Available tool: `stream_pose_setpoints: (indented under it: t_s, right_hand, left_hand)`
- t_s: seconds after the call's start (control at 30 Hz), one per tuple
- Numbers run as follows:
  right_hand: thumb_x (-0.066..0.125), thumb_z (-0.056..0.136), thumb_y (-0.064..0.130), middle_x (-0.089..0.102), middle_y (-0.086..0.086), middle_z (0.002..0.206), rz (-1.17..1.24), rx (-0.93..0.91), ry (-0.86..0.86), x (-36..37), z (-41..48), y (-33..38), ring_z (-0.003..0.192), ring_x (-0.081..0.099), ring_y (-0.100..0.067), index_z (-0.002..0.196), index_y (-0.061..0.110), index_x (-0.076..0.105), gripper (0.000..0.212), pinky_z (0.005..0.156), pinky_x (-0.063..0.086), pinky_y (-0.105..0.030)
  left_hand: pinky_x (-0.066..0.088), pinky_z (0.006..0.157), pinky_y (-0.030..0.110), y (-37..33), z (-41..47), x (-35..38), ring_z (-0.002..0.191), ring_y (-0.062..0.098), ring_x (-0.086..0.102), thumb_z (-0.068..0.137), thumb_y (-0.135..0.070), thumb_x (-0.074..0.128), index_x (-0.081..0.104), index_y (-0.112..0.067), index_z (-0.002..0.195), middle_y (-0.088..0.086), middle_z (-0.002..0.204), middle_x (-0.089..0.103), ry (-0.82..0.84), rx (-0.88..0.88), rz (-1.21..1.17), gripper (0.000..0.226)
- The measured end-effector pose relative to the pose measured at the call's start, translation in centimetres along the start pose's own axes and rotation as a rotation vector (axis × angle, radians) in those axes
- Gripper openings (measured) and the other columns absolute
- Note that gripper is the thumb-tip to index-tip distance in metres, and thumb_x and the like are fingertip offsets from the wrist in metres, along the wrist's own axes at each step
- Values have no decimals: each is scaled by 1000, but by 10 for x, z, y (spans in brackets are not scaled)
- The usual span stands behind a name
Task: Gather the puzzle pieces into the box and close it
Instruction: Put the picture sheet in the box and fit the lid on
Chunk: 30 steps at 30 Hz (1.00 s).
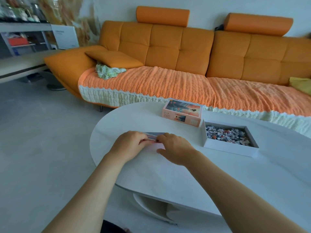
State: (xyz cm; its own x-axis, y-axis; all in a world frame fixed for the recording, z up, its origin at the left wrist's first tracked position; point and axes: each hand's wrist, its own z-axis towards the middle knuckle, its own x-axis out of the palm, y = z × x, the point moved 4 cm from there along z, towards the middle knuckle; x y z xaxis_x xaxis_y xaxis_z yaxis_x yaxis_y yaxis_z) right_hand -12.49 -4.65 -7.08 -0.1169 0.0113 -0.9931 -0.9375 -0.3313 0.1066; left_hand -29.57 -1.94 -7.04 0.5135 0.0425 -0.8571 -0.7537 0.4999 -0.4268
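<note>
On the white oval table [185, 174] an open white box [227, 148] stands at the right, filled with several loose puzzle pieces [225, 134]. Its lid [182, 112], printed with an orange picture, lies face up just behind and to the left of the box. At the table's left end a flat pink and grey sheet of joined puzzle pieces [155, 145] lies under my hands. My left hand [129, 145] and my right hand [175, 148] both pinch it near its middle, fingertips almost touching. Most of the sheet is hidden by my hands.
An orange sofa [168, 47] with a knitted orange cover runs behind the table, close to its far edge. A grey floor [42, 140] opens to the left. A shelf unit [25, 39] stands at the far left.
</note>
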Motion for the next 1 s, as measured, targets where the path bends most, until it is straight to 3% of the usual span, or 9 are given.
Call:
stream_pose_setpoints:
  t_s: [0.1, 0.17, 0.27, 0.4, 0.5, 0.6, 0.7, 0.83, 1.0]
  right_hand:
    - [47, 96, 15, 65, -2, 105, -72, -78, -179, -10, -15, -16, 96, 58, -28, 133, 25, 52, 39, 69, 43, -34]
    - [46, 95, 10, 68, -1, 105, -27, -63, -270, -23, -25, -32, 97, 59, -28, 133, 25, 54, 42, 64, 45, -34]
    - [47, 95, 8, 66, 0, 122, 67, -63, -397, -49, -43, -57, 108, 60, -26, 132, 24, 56, 41, 71, 54, -40]
    - [52, 88, -1, 65, 1, 124, 80, -58, -508, -68, -76, -104, 104, 61, -26, 125, 21, 62, 44, 72, 55, -39]
    - [54, 83, -9, 67, -1, 119, 64, 48, -572, -68, -103, -146, 105, 61, -27, 123, 16, 65, 48, 73, 56, -44]
    - [58, 82, -12, 68, -1, 117, 38, 137, -639, -66, -127, -180, 106, 61, -26, 119, 15, 68, 47, 75, 56, -40]
    - [56, 85, 0, 69, 1, 115, 0, 199, -590, -62, -139, -198, 104, 63, -26, 115, 18, 70, 38, 76, 56, -37]
    - [35, 84, 31, 69, 10, 108, -70, 285, -365, -53, -137, -206, 98, 63, -20, 104, 29, 68, 39, 83, 44, -31]
    - [29, 92, 42, 60, 19, 124, -87, 296, -241, -45, -122, -202, 118, 53, -8, 118, 39, 62, 42, 105, 31, -36]
  left_hand:
    - [49, 67, 30, -24, 8, -5, 83, 14, 64, 92, -40, 61, 72, -27, 90, -12, 90, 71, -131, 44, 34, 17]
    - [49, 67, 28, -45, 16, -10, 83, 12, 64, 89, -38, 65, 72, -28, 89, -13, 90, 70, -200, 86, -13, 12]
    - [50, 71, 27, -78, 32, -7, 88, 8, 63, 85, -37, 72, 72, -25, 95, -12, 95, 69, -278, 142, -137, 15]
    - [50, 83, 31, -122, 57, 20, 104, 12, 58, 83, -30, 73, 70, -21, 104, -9, 106, 65, -284, 271, -208, 22]
    - [50, 81, 33, -153, 71, 46, 109, 14, 54, 85, -26, 71, 71, -21, 103, -8, 107, 63, -280, 329, -156, 19]
    - [50, 82, 36, -175, 82, 73, 107, 16, 54, 90, -25, 65, 69, -21, 109, -7, 108, 60, -219, 342, -162, 19]
    - [48, 87, 37, -188, 89, 97, 106, 16, 54, 93, -29, 59, 68, -21, 115, -7, 109, 60, -115, 359, -153, 24]
    - [38, 99, 37, -194, 92, 124, 113, 18, 53, 97, -41, 48, 66, -25, 119, -5, 118, 63, 36, 373, -14, 33]
    - [35, 101, 37, -193, 95, 126, 114, 14, 51, 99, -46, 41, 64, -30, 122, -11, 122, 63, 49, 384, -11, 37]
